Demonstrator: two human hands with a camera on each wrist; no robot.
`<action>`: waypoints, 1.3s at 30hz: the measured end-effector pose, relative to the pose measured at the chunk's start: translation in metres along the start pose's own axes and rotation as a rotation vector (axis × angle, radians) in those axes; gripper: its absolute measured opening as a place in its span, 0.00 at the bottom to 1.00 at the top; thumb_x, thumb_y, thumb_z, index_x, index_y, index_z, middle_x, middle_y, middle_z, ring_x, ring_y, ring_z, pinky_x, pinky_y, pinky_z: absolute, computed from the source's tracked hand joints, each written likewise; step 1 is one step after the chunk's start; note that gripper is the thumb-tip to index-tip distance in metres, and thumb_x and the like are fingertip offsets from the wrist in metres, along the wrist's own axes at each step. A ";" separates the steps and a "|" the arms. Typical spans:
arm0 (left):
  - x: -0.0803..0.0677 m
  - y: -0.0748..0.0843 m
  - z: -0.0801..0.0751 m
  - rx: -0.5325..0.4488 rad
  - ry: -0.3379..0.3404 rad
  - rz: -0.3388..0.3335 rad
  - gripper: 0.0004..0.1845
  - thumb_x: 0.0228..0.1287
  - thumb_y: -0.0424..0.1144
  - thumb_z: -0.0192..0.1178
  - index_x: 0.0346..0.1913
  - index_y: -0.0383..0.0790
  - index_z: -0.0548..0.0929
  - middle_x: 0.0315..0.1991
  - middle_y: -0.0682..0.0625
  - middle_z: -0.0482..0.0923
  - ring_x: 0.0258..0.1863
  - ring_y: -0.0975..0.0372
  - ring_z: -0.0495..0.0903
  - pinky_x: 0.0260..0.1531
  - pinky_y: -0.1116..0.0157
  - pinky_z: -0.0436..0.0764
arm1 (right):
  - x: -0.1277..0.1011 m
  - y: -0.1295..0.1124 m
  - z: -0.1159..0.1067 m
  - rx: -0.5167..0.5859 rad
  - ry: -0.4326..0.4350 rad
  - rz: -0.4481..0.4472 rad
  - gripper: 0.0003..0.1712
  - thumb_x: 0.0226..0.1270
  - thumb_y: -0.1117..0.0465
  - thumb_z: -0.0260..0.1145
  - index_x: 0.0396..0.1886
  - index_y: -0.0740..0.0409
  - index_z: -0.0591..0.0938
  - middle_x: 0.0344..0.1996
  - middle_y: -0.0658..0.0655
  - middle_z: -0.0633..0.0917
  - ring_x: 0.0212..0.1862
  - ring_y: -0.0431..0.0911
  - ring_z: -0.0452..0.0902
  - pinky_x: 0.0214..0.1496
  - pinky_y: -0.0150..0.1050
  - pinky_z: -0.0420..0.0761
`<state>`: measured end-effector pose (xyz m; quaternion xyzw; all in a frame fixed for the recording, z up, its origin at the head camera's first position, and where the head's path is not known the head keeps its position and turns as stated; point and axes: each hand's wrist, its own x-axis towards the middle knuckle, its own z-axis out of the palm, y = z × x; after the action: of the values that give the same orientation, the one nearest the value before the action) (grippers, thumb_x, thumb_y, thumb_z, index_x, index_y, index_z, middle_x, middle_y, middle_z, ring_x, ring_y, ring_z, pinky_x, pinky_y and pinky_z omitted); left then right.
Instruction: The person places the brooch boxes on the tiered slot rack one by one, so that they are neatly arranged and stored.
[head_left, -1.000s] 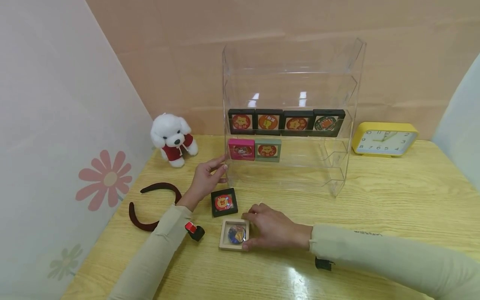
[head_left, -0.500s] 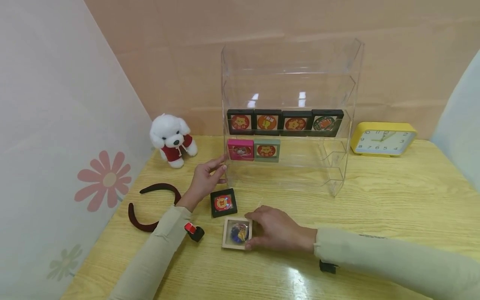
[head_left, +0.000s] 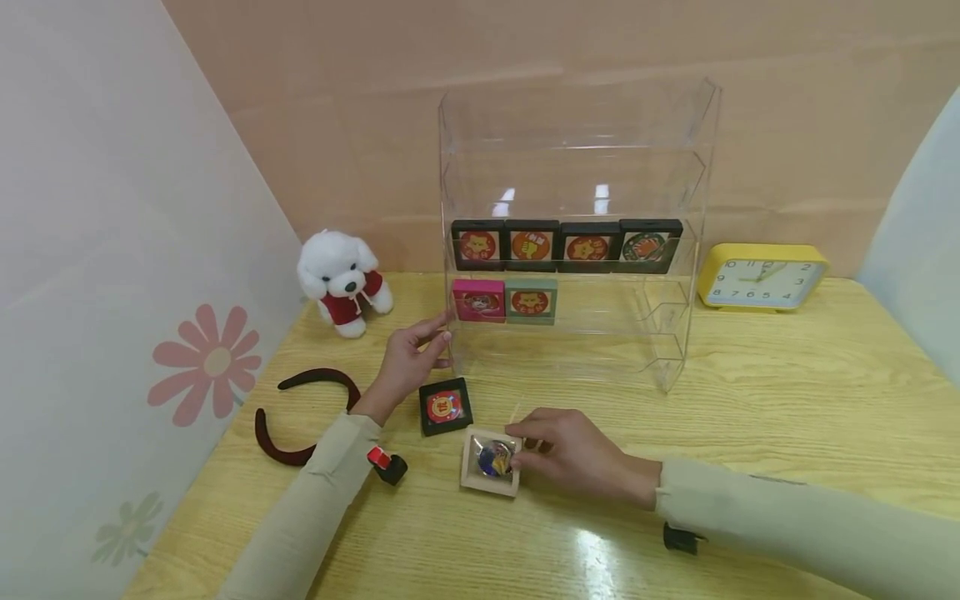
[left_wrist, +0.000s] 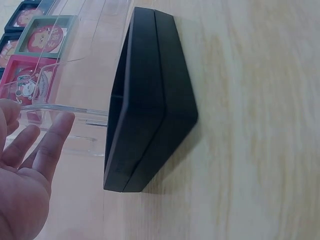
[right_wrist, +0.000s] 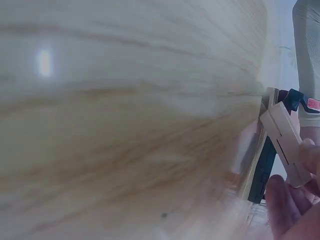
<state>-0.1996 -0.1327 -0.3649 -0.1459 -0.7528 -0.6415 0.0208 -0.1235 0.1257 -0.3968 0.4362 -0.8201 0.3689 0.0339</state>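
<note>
My right hand (head_left: 573, 454) pinches the right edge of a small square light-wood display box (head_left: 467, 467) with a clear front and a round blue and gold badge (head_left: 495, 458) inside. In the right wrist view the wooden box (right_wrist: 284, 140) is tilted up between thumb and fingers. My left hand (head_left: 408, 362) holds the left side edge of a clear acrylic display rack (head_left: 570, 179), thumb and fingers at the panel. Between the hands lies a black-framed box (head_left: 427, 425) with a red badge; its dark side (left_wrist: 155, 100) fills the middle of the left wrist view.
Several black-framed badge boxes (head_left: 532, 265) line one rack tier; a pink box (head_left: 480, 286) and a green box (head_left: 531, 286) sit below. A plush dog (head_left: 337, 267) and brown headband (head_left: 281, 450) are at left. A yellow clock (head_left: 765, 250) stands right of the rack.
My right hand has taken hold of the wooden box and moved it right, tilting it. My left hand stays at the rack's edge. The view has shifted slightly.
</note>
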 end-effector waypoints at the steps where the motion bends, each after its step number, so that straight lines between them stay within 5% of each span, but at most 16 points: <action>1: 0.000 0.000 0.000 -0.002 -0.001 0.002 0.20 0.69 0.25 0.52 0.62 0.27 0.70 0.63 0.38 0.68 0.55 0.42 0.72 0.39 0.51 0.83 | -0.001 0.001 -0.001 0.011 0.016 -0.016 0.19 0.57 0.61 0.72 0.48 0.64 0.84 0.38 0.51 0.84 0.33 0.33 0.77 0.32 0.24 0.81; 13: -0.002 0.000 0.001 0.009 -0.013 0.023 0.20 0.69 0.25 0.52 0.62 0.26 0.69 0.63 0.37 0.67 0.55 0.43 0.72 0.38 0.50 0.83 | -0.011 0.009 -0.011 0.023 0.175 -0.153 0.15 0.52 0.71 0.73 0.42 0.62 0.87 0.37 0.52 0.84 0.32 0.37 0.79 0.27 0.21 0.78; 39: -0.003 -0.002 0.002 -0.013 -0.002 -0.003 0.20 0.69 0.25 0.52 0.63 0.25 0.68 0.63 0.38 0.67 0.55 0.42 0.72 0.38 0.49 0.82 | -0.015 0.028 -0.056 -0.131 0.335 -0.179 0.16 0.44 0.74 0.75 0.37 0.60 0.88 0.38 0.53 0.85 0.37 0.45 0.83 0.34 0.26 0.82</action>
<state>-0.1973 -0.1319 -0.3672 -0.1455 -0.7490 -0.6462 0.0183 -0.1502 0.1817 -0.3780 0.4368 -0.7832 0.3775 0.2309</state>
